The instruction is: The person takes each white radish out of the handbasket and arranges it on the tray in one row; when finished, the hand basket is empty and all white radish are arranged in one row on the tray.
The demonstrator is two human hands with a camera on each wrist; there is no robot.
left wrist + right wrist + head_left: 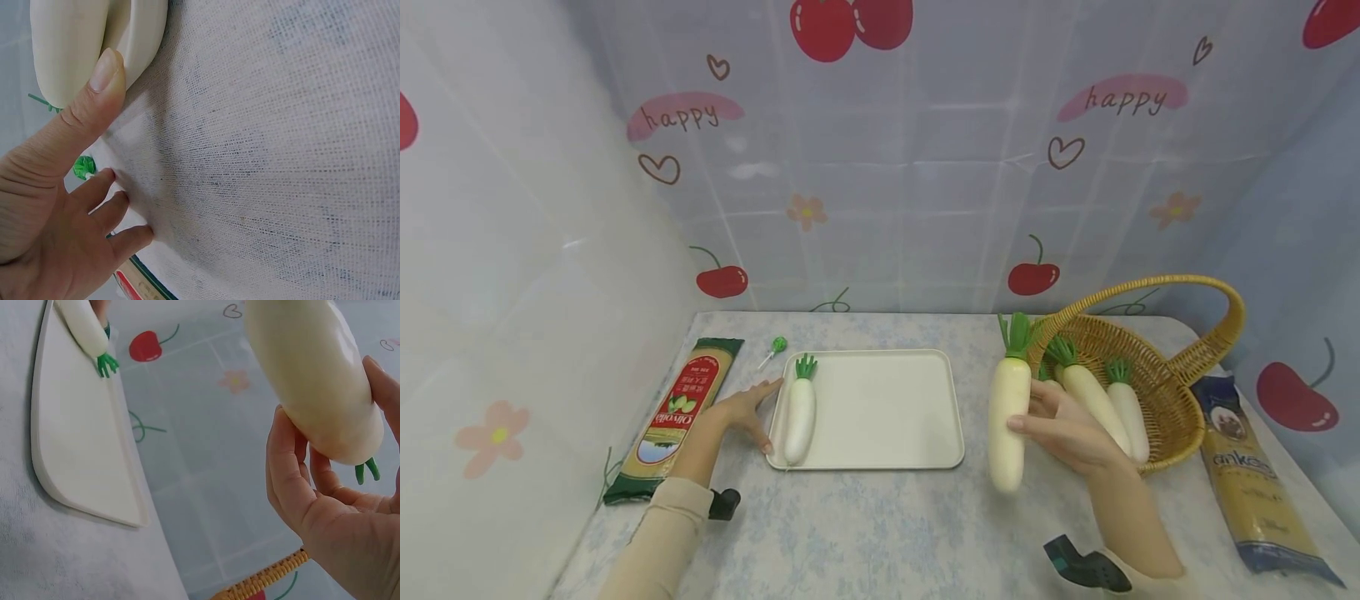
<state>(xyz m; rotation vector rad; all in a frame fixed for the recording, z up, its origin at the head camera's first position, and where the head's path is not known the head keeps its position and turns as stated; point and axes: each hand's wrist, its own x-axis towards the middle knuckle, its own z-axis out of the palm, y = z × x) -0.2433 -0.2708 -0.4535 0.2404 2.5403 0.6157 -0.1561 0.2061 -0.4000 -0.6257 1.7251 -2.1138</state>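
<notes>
Pale, glossy skin makes the large radish (1009,425) a slippery thing to carry: your right hand (1071,433) pinches it between thumb and fingers, raised between the tray (883,412) and the wicker basket (1176,421). Since you hold it from one side, the free end could swing or twist out if the pinch slackens. Its green leaves (1018,335) seem close to the basket's handle (1150,283), so a careless turn might snag them. Your left hand (745,414) grasps nothing, thumb at the tray's left rim; a hard press there could shift the tray and roll the smaller radish (801,421) lying inside.
</notes>
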